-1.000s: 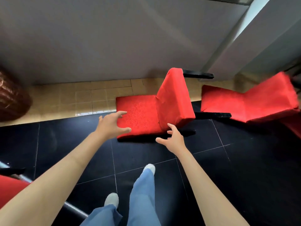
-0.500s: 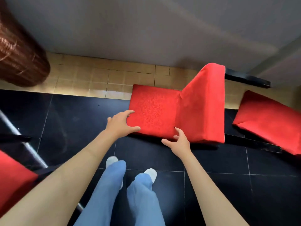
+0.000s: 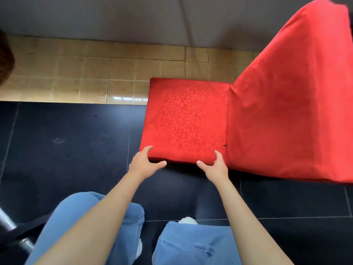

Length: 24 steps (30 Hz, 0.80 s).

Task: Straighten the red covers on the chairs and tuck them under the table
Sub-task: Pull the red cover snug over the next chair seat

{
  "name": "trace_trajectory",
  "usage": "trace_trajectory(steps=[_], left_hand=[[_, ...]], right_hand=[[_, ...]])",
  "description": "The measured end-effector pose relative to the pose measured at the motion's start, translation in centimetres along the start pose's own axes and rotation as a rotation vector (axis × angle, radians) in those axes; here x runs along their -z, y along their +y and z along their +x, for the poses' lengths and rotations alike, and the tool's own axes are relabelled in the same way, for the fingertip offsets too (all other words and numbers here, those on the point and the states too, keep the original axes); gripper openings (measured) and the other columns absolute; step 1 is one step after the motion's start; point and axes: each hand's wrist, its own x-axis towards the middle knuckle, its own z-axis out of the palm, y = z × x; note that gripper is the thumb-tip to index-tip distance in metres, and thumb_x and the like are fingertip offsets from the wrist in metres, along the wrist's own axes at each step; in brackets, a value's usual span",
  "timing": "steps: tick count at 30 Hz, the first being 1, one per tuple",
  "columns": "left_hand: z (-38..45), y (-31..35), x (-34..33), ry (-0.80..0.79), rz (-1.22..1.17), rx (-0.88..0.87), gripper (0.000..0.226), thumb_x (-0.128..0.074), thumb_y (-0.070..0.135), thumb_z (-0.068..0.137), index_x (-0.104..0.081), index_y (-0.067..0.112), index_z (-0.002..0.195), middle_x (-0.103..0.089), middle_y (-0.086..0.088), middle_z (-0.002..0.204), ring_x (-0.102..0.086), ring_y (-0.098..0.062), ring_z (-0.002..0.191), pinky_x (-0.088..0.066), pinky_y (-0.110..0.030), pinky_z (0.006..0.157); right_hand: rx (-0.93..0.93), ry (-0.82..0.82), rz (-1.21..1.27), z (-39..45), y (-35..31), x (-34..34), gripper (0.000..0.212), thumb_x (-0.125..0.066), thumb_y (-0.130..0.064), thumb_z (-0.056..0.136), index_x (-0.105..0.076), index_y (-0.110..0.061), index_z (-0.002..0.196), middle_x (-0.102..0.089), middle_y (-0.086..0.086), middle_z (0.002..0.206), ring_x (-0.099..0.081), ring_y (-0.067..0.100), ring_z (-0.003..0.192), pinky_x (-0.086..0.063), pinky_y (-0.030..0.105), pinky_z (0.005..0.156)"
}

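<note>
A chair in a red cover fills the right half of the view. Its patterned seat (image 3: 185, 119) faces left and its covered backrest (image 3: 286, 104) rises to the upper right. My left hand (image 3: 145, 163) grips the near left corner of the seat cover, thumb under the edge and fingers on top. My right hand (image 3: 214, 165) grips the near edge of the seat cover close to the backrest, thumb below and fingers curled over the top. The chair's legs are hidden under the cover.
Dark floor tiles (image 3: 66, 146) lie under me, beige tiles (image 3: 76, 77) run along a grey wall (image 3: 133, 18). A metal leg (image 3: 11, 232) slants at bottom left. A brown object (image 3: 4, 60) sits at the left edge. My blue trousers (image 3: 191, 245) are below.
I have bent closer to the chair. Both hands moved onto the near edge of the seat cover and closed on it. The second red chair at right left the view.
</note>
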Motion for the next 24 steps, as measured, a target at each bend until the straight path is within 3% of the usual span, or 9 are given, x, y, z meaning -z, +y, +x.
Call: trace_trajectory(steps=[4, 8, 13, 17, 19, 24], left_hand=[[5.8, -2.6, -4.9, 0.026, -0.085, 0.052, 0.087, -0.077, 0.047, 0.074, -0.034, 0.026, 0.147, -0.044, -0.008, 0.144, -0.042, -0.025, 0.133, -0.035, -0.038, 0.109], [9.4, -4.6, -9.7, 0.065, -0.162, 0.095, 0.090, -0.077, 0.045, 0.075, -0.030, 0.025, 0.149, -0.042, -0.012, 0.143, -0.039, -0.026, 0.133, -0.033, -0.039, 0.109], [11.4, -5.7, -14.1, 0.176, -0.231, 0.182, 0.102, -0.076, 0.048, 0.074, -0.013, 0.029, 0.153, -0.031, -0.014, 0.147, -0.042, -0.030, 0.129, -0.035, -0.044, 0.107], [12.5, -6.2, -16.3, 0.244, -0.303, 0.226, 0.108, -0.076, 0.050, 0.074, -0.005, 0.031, 0.153, -0.025, -0.013, 0.150, -0.045, -0.034, 0.127, -0.038, -0.047, 0.103], [13.0, -6.6, -17.1, 0.266, -0.334, 0.236, 0.111, -0.077, 0.050, 0.073, -0.002, 0.029, 0.153, -0.024, -0.015, 0.151, -0.046, -0.036, 0.126, -0.039, -0.047, 0.101], [13.7, -7.0, -18.5, 0.303, -0.455, 0.285, 0.122, -0.077, 0.053, 0.071, 0.007, 0.019, 0.153, -0.023, -0.017, 0.153, -0.042, -0.037, 0.130, -0.038, -0.046, 0.102]], right_hand=[[-0.003, 0.085, -0.033, 5.8, 2.3, -3.7, 0.094, -0.072, -0.037, 0.085, -0.012, -0.018, 0.155, -0.035, 0.020, 0.149, -0.039, 0.033, 0.135, -0.035, 0.038, 0.106], [-0.056, 0.180, -0.068, 9.7, 4.5, -6.3, 0.093, -0.069, -0.039, 0.087, -0.008, -0.023, 0.155, -0.006, 0.024, 0.158, -0.029, 0.042, 0.139, -0.033, 0.046, 0.109], [-0.109, 0.311, -0.048, 12.4, 6.3, -8.9, 0.095, -0.069, -0.045, 0.086, -0.008, -0.023, 0.155, 0.013, 0.024, 0.158, -0.026, 0.050, 0.137, -0.037, 0.052, 0.104], [-0.099, 0.383, 0.078, 14.0, 6.3, -10.7, 0.101, -0.069, -0.048, 0.084, -0.001, -0.024, 0.155, 0.029, 0.022, 0.154, -0.008, 0.054, 0.142, -0.033, 0.055, 0.107], [-0.085, 0.415, 0.152, 14.4, 6.5, -11.5, 0.104, -0.069, -0.048, 0.085, 0.002, -0.021, 0.155, 0.032, 0.021, 0.153, -0.003, 0.053, 0.143, -0.031, 0.055, 0.109], [-0.063, 0.465, 0.260, 14.4, 7.9, -12.1, 0.111, -0.069, -0.043, 0.086, 0.013, -0.012, 0.153, 0.030, 0.026, 0.153, -0.013, 0.046, 0.144, -0.031, 0.047, 0.113]])
